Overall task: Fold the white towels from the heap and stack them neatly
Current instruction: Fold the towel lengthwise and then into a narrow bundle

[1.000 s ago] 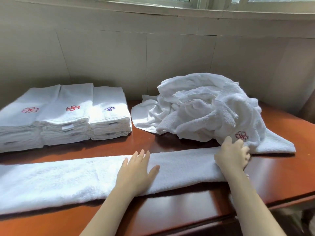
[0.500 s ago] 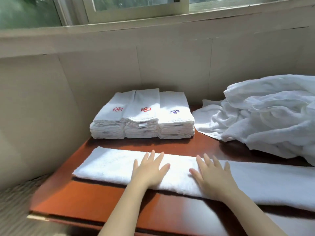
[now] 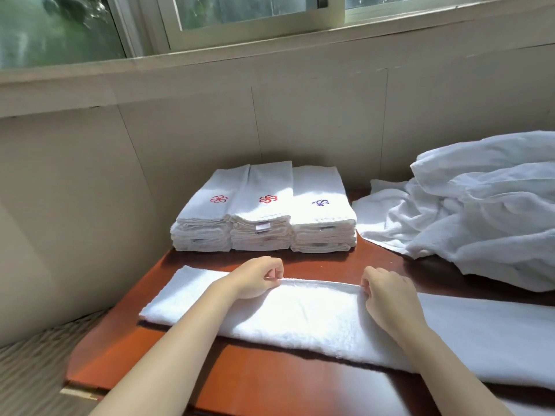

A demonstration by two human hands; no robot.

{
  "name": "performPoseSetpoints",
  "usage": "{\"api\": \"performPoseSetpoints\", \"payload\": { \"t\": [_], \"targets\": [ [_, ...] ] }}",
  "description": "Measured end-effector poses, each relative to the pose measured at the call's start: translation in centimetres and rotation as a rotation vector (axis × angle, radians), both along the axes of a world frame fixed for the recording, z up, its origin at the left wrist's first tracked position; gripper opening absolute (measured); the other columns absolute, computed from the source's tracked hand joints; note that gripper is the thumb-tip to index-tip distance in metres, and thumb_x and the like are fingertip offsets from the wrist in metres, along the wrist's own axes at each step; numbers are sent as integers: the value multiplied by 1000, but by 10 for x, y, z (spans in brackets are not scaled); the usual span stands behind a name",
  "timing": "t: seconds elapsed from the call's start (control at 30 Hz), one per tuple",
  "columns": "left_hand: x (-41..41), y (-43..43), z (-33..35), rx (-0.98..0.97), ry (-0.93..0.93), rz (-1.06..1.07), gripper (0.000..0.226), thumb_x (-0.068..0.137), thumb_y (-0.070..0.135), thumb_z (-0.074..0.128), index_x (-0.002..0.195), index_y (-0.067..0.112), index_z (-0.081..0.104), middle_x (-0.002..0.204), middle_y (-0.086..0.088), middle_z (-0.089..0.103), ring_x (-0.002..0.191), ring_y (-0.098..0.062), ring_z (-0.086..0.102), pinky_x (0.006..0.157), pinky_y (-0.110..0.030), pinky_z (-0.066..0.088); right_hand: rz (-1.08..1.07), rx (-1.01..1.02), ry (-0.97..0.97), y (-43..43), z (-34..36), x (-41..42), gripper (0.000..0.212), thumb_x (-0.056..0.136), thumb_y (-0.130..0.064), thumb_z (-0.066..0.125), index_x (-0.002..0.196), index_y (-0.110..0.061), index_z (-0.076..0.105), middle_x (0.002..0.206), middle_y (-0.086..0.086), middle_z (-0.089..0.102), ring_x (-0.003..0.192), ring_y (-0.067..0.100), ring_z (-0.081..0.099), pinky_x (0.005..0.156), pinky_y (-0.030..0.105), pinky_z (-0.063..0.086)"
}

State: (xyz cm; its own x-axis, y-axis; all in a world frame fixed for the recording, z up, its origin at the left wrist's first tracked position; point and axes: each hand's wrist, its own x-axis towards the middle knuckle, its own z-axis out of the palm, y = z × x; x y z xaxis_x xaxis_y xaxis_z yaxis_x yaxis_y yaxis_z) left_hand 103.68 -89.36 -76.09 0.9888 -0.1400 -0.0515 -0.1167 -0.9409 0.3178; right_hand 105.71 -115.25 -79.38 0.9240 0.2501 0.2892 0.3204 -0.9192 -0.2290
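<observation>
Pinching far long edge of towel strip (image 3: 300,319): left hand (image 3: 258,276) and right hand (image 3: 387,295), fingers curled on hem, set apart, likely so edge lifts evenly for next fold. Strip lies flat across desk (image 3: 270,385) at 6 o'clock, running toward 4. Folded stacks (image 3: 264,211) at 12 o'clock, logos up. Unfolded heap (image 3: 480,205) at 2 o'clock, near.

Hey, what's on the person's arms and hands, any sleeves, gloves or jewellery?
Nothing worn shows. The left hand and right hand are bare, with no gloves or rings visible. Both forearms are uncovered down to the frame's edge: no sleeves, watch or bracelet in view.
</observation>
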Motion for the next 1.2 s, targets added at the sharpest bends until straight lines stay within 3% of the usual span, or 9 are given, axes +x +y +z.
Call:
{"api": "performPoseSetpoints", "payload": {
  "t": [0.13,0.33,0.43,0.5,0.7,0.83,0.9,1.03,1.2],
  "targets": [
    [10,5,-4,-27,-34,-10,13,96,20,54,85,21,47,89,6,55,79,-13,45,64,-14,33,-104,9,48,8,0,6,15,86,-3,40,84,-18,38,80,-3,52,90,25,53,68,33,27],
    [7,-4,-16,172,-241,32,7,96,27,51,94,22,49,90,4,56,92,-23,52,76,-34,37,-214,-25,-47,18,0,-5,18,79,-6,57,83,-15,41,89,9,55,86,32,51,67,35,28],
    [-12,-10,-22,364,-464,136,17,94,33,53,105,20,52,99,7,57,96,-20,52,80,-31,37,-77,-13,-153,25,5,-14,29,64,2,69,69,-13,45,74,14,53,73,34,51,60,37,33],
    [-35,-5,-28,290,-492,284,17,93,34,54,104,21,53,101,7,57,98,-19,53,80,-31,39,72,-41,-93,32,6,-21,8,79,-11,60,80,-13,52,87,8,54,85,32,52,66,39,40],
    [-119,16,-42,-690,-573,1228,57,85,14,62,136,18,38,137,-14,35,117,-33,40,96,-40,35,255,-198,161,54,-14,-53,62,91,-64,25,137,-24,36,143,5,36,132,25,31,107,39,25],
    [-115,37,-24,-1553,-452,1106,45,90,0,50,130,21,43,130,-11,43,117,-26,44,96,-34,36,213,-205,250,54,-16,-55,77,87,-74,17,151,-34,8,161,6,3,146,34,0,116,49,1],
    [-105,36,-12,-1672,-309,1088,31,92,0,48,119,14,53,127,-12,48,118,-26,47,93,-34,40,239,-242,277,51,-13,-55,75,85,-76,18,150,-41,5,161,8,0,145,38,-3,116,51,-1],
    [-90,27,5,-1276,-377,1122,42,93,6,51,135,1,46,133,-13,50,123,-24,47,99,-31,37,351,-121,357,35,-4,-57,57,93,-63,30,146,-40,25,158,0,15,146,28,8,116,46,5],
    [-96,-52,42,-486,-553,469,39,90,13,57,130,16,60,137,-5,53,127,-24,47,106,-26,35,218,1065,831,10,40,-49,49,94,-60,30,120,-25,53,124,6,61,114,25,56,95,36,40]
  ]
}}
